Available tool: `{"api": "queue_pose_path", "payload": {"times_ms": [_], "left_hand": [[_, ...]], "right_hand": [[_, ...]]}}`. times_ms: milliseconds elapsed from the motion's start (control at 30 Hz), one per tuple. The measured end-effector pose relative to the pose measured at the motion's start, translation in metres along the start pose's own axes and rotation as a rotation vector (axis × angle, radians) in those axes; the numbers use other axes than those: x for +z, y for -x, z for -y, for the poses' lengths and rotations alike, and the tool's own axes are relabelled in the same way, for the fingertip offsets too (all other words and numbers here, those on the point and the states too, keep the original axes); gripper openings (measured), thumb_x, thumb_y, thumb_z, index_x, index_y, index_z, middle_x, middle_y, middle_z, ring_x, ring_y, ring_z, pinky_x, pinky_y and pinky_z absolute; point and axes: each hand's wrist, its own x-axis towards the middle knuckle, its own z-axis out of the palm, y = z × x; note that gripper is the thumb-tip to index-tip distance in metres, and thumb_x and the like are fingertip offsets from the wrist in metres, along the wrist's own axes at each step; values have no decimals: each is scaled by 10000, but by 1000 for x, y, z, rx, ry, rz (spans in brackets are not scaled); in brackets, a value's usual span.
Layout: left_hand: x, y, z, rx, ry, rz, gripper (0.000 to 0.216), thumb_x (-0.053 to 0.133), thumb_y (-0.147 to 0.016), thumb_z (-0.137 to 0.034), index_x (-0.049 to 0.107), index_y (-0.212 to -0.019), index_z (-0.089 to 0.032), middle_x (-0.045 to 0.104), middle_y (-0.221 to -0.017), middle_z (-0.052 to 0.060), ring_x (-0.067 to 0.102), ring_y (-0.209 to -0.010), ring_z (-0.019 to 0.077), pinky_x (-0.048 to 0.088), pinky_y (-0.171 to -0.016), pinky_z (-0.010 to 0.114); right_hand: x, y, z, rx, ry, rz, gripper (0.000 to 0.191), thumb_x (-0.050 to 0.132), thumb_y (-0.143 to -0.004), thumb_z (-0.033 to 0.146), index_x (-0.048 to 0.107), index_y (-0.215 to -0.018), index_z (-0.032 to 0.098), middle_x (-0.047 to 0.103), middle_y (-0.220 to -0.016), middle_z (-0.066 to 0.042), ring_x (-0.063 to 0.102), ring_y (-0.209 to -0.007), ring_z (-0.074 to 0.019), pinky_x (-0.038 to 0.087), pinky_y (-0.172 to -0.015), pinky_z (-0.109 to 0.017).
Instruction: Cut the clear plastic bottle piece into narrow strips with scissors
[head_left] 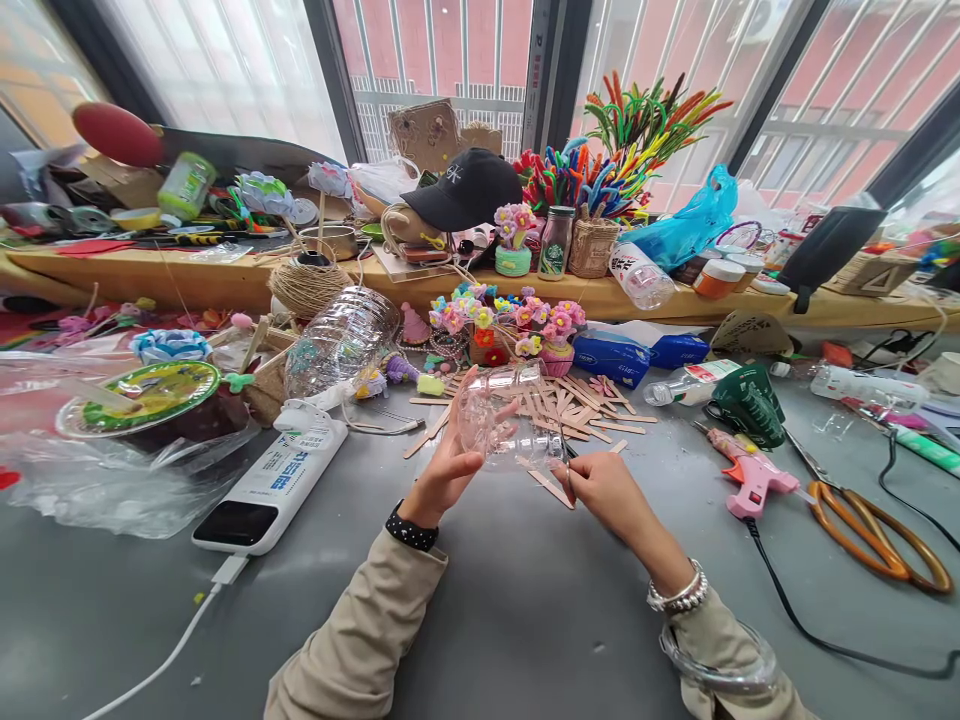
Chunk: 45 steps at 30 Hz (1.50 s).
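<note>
A clear plastic bottle piece [510, 415] lies on its side in the air above the table, gripped by my left hand [450, 455] with the fingers behind it and the thumb in front. At its right end, my right hand [604, 490] is closed around small scissors [568, 468], whose dark, thin blade stands along the bottle's edge. The fingers partly cover their handles. Behind and below the bottle, wooden craft sticks [577, 410] are scattered in a loose pile.
To the right lie a pink glue gun [754, 475] with its black cord and large orange-handled scissors [874, 530]. A white power bank [274, 480] with a cable sits left. Farther back are a big clear bottle [341, 340], twine [311, 285], flower crafts [544, 320] and a crowded ledge.
</note>
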Motion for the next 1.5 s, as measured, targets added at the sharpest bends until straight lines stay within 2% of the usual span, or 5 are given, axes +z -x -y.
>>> {"api": "queue_pose_path", "payload": {"times_ms": [433, 833, 1000, 1267, 1500], "left_hand": [[2, -1, -2, 11, 106, -11, 847, 688, -625, -370, 281, -1367, -365, 314, -1449, 31, 289, -1314, 372, 226, -1066, 541], [4, -1, -2, 13, 41, -10, 919, 722, -572, -343, 253, -1359, -418, 324, -1436, -2, 251, -1335, 362, 190, -1087, 527], [4, -1, -2, 8, 18, -23, 934, 728, -551, -365, 258, -1356, -418, 314, -1439, -2, 247, -1333, 370, 193, -1083, 536], [3, -1, -2, -13, 2, -41, 930, 736, -545, -388, 269, -1348, -426, 290, -1453, 3, 258, -1330, 370, 233, -1068, 525], [4, -1, -3, -45, 45, -31, 935, 731, -557, -408, 252, -1360, -402, 303, -1451, 30, 330, -1291, 376, 243, -1057, 534]], "right_hand": [[0, -1, -7, -46, -30, -23, 465, 439, -774, 442, 455, -390, 180, 376, -375, 34, 313, -418, -83, 256, -463, -226], [0, -2, -7, -55, 74, -65, 459, 424, -754, 458, 352, -388, 190, 267, -414, 42, 246, -449, -91, 208, -453, -244], [1, -3, -10, -61, 77, -58, 469, 428, -760, 458, 386, -377, 189, 302, -391, 36, 271, -436, -93, 218, -456, -248], [2, -1, -3, -52, 22, -44, 504, 386, -813, 419, 451, -360, 207, 501, -394, -8, 443, -437, -116, 326, -525, -243], [5, -2, -6, -15, 75, -110, 498, 421, -812, 410, 471, -362, 203, 478, -385, -5, 425, -439, -118, 292, -505, -252]]}}
